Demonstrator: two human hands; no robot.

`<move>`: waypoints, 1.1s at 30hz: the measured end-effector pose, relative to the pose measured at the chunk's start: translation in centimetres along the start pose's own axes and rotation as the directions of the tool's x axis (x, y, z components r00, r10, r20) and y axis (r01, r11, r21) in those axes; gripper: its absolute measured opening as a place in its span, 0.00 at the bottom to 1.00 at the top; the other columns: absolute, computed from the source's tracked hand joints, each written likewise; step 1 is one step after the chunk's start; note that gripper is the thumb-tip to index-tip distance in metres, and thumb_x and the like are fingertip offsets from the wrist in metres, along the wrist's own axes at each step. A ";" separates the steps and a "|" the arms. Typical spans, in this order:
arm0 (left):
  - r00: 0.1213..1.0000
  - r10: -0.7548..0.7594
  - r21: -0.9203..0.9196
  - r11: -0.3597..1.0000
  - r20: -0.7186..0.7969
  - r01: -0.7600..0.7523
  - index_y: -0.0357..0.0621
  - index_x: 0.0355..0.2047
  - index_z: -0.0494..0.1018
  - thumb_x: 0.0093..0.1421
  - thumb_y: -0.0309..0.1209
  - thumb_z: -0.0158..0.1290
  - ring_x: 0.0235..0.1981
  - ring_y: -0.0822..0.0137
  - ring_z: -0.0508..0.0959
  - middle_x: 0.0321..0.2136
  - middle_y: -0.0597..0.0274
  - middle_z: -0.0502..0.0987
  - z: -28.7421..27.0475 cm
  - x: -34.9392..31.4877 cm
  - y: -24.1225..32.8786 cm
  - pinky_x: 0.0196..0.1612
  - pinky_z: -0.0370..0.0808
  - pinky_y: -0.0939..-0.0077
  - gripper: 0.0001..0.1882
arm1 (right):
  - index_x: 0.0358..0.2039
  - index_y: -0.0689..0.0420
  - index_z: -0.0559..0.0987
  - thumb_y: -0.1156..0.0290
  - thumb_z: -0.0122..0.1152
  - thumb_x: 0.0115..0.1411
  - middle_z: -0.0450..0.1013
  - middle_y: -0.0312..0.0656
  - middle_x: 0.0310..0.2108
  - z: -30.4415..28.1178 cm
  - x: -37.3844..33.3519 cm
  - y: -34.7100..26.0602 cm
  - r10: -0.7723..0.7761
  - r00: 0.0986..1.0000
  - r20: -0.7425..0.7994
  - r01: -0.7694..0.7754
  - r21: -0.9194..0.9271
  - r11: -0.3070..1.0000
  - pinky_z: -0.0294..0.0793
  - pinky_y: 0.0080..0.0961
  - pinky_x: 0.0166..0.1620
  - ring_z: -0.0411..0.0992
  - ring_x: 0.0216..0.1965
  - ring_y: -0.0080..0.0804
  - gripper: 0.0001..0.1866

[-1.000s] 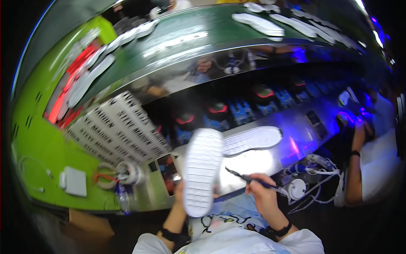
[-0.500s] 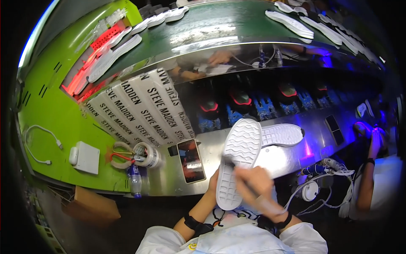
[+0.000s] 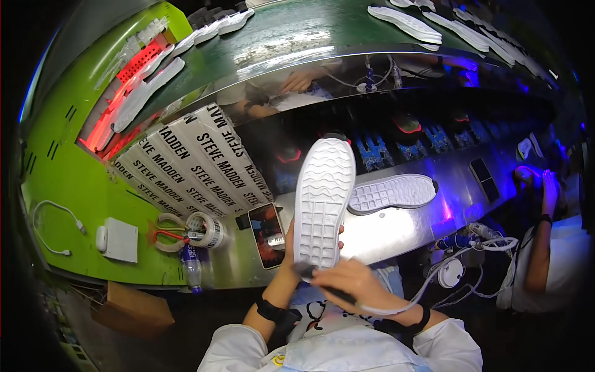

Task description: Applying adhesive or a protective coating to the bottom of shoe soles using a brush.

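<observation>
A shoe (image 3: pixel 325 198) with a white patterned sole is upright in front of me, sole facing me, with a bit of dark material behind its top end. Behind its lower part, my left hand (image 3: pixel 290 243) is wrapped round it; most of those fingers are hidden. My right hand (image 3: pixel 350 282) grips a dark brush (image 3: pixel 338 296), partly blurred, whose head touches or nearly touches the sole's lower end. A second white-soled shoe (image 3: pixel 393 193) lies sole up on the metal bench (image 3: pixel 396 234), just right of the held one.
A phone (image 3: pixel 266 235), tape rolls (image 3: pixel 214 230), red-handled scissors (image 3: pixel 170 234) and a bottle (image 3: pixel 193 273) are at the left. A printed box (image 3: pixel 192 161) stands behind them. White soles (image 3: pixel 406 23) lie on the green belt (image 3: pixel 291 40). A co-worker's hand (image 3: pixel 549 189) is at right.
The brush and my right hand have moved down and left, from the sole's middle to its lower end. The held shoe has shifted left and up in the picture, more upright.
</observation>
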State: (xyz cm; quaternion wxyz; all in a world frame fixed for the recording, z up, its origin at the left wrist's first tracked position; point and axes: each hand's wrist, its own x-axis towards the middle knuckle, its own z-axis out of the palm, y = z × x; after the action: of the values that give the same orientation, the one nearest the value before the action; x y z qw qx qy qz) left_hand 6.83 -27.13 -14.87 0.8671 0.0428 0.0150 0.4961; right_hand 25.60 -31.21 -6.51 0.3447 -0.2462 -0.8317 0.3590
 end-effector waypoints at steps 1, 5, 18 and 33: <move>1.000 0.000 -0.021 1.000 0.009 0.000 0.37 0.60 0.54 0.62 0.58 0.30 0.42 0.39 0.75 0.48 0.35 0.68 0.4 0.2 0.3 0.42 0.77 0.49 0.39 | 0.38 0.58 0.79 0.77 0.61 0.49 0.76 0.42 0.37 0.1 -0.1 0.3 -0.011 0.988 0.154 -0.002 0.080 0.997 0.70 0.29 0.40 0.73 0.37 0.38 0.13; 0.958 -0.285 0.100 0.955 0.041 0.280 0.31 0.60 0.55 0.65 0.51 0.32 0.49 0.42 0.72 0.53 0.36 0.66 1.8 1.3 1.4 0.54 0.69 0.51 0.34 | 0.40 0.62 0.78 0.77 0.59 0.52 0.76 0.47 0.38 -0.9 -0.3 1.5 0.217 0.972 0.090 -0.235 0.381 0.894 0.73 0.27 0.43 0.76 0.38 0.38 0.13; 0.415 -0.682 0.513 0.068 -0.602 0.856 0.39 0.43 0.75 0.62 0.43 0.49 0.34 0.78 0.76 0.37 0.65 0.78 2.1 7.0 1.3 0.37 0.72 0.84 0.20 | 0.35 0.52 0.82 0.74 0.64 0.48 0.78 0.33 0.36 -5.2 -1.0 1.9 -0.052 0.943 0.328 0.093 -0.110 0.990 0.68 0.37 0.46 0.69 0.46 0.34 0.11; 0.989 -0.089 -0.242 0.964 0.118 0.115 0.45 0.62 0.53 0.58 0.60 0.37 0.58 0.43 0.61 0.57 0.46 0.63 1.1 2.6 -5.9 0.61 0.58 0.50 0.40 | 0.34 0.61 0.80 0.77 0.64 0.44 0.75 0.40 0.28 -3.7 2.5 0.8 0.052 0.884 -0.465 -0.201 -0.277 0.940 0.64 0.28 0.37 0.71 0.31 0.33 0.13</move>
State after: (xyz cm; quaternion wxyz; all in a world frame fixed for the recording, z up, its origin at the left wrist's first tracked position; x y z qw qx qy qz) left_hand 13.28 -27.87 -14.30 0.8896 -0.0403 -0.0910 0.4458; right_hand 26.92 -27.48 -4.22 0.4596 -0.4292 -0.7575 0.1755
